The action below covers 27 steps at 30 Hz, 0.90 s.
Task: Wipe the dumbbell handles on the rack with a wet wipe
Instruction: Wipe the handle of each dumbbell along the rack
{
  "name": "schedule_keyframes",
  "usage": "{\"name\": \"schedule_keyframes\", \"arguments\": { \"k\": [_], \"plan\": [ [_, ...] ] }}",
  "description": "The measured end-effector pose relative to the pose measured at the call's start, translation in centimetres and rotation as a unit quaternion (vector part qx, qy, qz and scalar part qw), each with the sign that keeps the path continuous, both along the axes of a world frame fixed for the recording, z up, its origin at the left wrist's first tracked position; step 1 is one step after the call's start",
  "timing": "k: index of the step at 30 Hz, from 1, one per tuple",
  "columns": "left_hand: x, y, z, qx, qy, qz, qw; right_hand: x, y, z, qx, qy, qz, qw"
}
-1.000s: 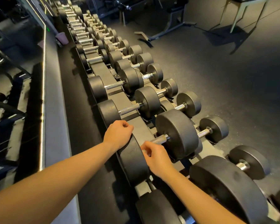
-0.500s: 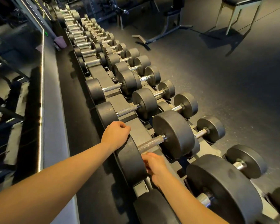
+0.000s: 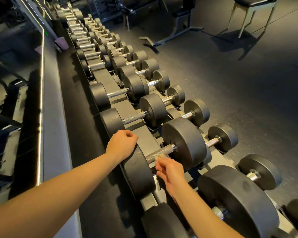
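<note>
1. A dim gym with a dark rubber floor; a long dumbbell rack runs from the lower right to the upper left of the frame, beside a mirror.
2. At centre, the left hand is curled in a loose fist, holds nothing, and rests on top of the near dumbbell's left head.
3. Just below centre, the right hand pinches a pale wet wipe against that dumbbell's knurled handle.
4. A stool stands at upper right.
</note>
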<state>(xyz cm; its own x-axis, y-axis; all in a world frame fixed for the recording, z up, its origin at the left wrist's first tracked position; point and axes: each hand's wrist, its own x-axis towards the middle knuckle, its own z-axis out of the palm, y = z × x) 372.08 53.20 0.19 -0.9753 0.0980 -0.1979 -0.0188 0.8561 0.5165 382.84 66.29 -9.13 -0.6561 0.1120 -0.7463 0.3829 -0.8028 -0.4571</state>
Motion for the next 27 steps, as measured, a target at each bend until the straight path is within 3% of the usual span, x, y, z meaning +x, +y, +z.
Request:
{"name": "schedule_keyframes", "arguments": {
  "k": [3,6,11,17,27],
  "plan": [
    [0.0,0.0,0.0,0.001,-0.002,-0.002,1.000,-1.5,1.3,0.5,-0.024,-0.051,-0.148,0.987],
    [-0.1,-0.1,0.0,0.005,-0.001,-0.004,1.000,-2.7,0.7,0.4,-0.025,-0.098,-0.199,0.975],
    [-0.2,-0.3,-0.2,0.008,-0.004,-0.005,1.000,-2.1,0.7,-0.2,-0.033,-0.088,-0.175,0.980],
    [-0.1,-0.2,-0.1,0.008,-0.005,-0.005,1.000,-2.2,0.0,-0.9,-0.106,-0.073,-0.089,0.988],
    [-0.1,-0.3,-0.2,0.009,-0.003,-0.007,1.000,-2.5,0.7,-0.8,-0.090,-0.069,-0.178,0.977]
  ]
}}
